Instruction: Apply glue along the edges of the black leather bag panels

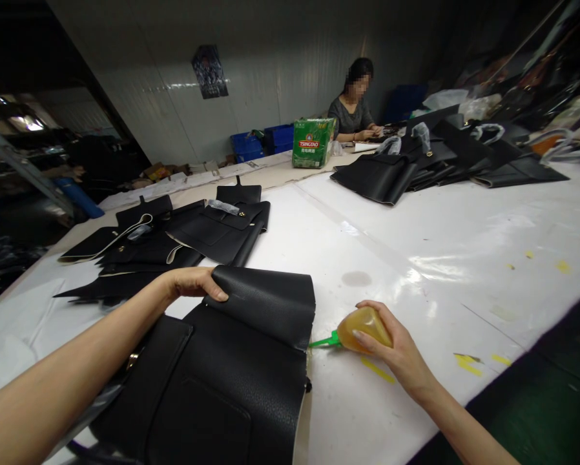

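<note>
The black bag piece (212, 387) lies on the white tabletop (294, 239), its far panel (265, 300) lifted and curled over. At the far left corner of the bag piece, the left hand (200, 284) pinches that panel, the thumb pressed on its upper face and the other fingers mostly hidden behind it. Just to the right of the bag piece, the right hand (394, 349) has its fingers and thumb wrapped around a squeeze bottle (365, 328) of amber liquid; the bottle is tilted so that its green nozzle (326, 340) points left and its tip meets the bag piece's right edge, close under the raised panel. How hard the fingers squeeze, I cannot tell. A gold-coloured fitting (133, 360) shows on the left part of the bag piece, below the left forearm. Yellow marks (378, 371) dot the tabletop to the right of the bag piece. Beyond it to the left lies a group of similar black pieces (217, 226), and farther off to its right a larger heap (382, 174). Well beyond the bag piece stands a green box (312, 143), with a co-worker (351, 116) seated just behind it, both hands at some dark material.
</note>
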`<state>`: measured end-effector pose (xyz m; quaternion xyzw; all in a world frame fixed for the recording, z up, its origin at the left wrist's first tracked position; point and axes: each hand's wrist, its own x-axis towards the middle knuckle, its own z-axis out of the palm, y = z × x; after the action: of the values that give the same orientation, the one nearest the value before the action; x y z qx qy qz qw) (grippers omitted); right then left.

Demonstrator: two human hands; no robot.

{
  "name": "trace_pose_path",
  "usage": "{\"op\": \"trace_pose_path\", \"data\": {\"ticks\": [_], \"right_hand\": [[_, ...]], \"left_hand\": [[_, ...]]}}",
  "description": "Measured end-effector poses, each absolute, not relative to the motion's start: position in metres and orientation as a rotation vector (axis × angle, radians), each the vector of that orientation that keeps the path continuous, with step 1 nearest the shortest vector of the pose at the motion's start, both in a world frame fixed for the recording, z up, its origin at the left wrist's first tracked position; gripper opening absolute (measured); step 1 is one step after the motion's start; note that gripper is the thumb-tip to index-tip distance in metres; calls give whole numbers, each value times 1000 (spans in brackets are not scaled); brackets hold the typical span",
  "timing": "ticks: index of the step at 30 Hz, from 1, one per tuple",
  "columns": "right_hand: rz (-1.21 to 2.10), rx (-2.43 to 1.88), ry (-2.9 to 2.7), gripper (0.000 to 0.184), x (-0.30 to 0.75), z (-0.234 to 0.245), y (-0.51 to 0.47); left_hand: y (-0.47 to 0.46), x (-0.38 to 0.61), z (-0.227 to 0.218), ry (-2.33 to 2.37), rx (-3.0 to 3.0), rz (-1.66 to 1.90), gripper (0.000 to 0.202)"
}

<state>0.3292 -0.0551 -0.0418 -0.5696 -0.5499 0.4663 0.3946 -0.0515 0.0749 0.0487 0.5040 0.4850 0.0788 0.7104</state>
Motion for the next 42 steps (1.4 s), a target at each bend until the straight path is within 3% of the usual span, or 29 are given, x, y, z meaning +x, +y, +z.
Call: {"op": "trace_pose_path", "data": {"ticks": [6, 28, 42], "right_hand": [[1298, -1380, -1412, 46, 331, -43, -67], [1186, -1390, -1173, 48, 332, -51, -86], [1152, -1359, -1333, 46, 331, -54, -99]], "left_hand": [[78, -53, 46, 1075, 1110, 147, 31], [80, -57, 43, 1074, 1098, 169, 34], [78, -58, 45, 1102, 1089, 191, 35]]}}
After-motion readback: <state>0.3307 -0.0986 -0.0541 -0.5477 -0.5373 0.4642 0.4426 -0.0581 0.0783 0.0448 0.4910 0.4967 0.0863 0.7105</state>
